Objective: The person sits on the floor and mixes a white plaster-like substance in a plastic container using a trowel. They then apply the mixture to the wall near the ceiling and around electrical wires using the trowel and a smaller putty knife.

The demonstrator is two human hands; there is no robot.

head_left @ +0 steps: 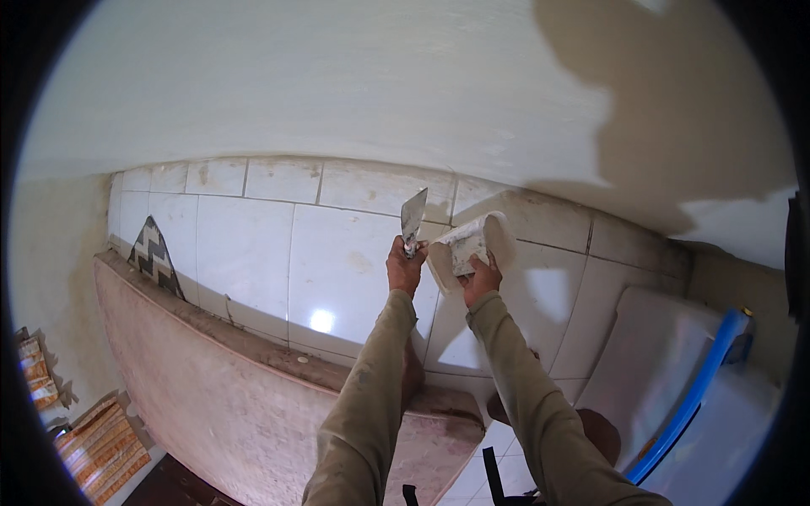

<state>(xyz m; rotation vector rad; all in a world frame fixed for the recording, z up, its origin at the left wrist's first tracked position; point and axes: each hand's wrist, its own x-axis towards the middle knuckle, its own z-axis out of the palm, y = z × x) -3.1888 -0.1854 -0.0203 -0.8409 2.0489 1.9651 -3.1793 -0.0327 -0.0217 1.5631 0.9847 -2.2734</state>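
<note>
My left hand [405,267] is closed around the handle of a putty knife [413,212], its stained grey blade pointing away from me. Just to the right, my right hand [482,277] grips a white plastic container [496,229] smeared with pale, dried material. A flat greyish face [467,251] shows at my right fingers; I cannot tell if it is the container's own wall or a separate piece. The two hands are close together but apart, above the tiled floor.
Ahead rises a pale wall [337,93] above stained skirting tiles [363,185]. A pinkish mattress [228,371] lies to the left, near a patterned triangular piece [153,253]. At right stands a whitish box-like object [650,354] with a blue bar [696,392].
</note>
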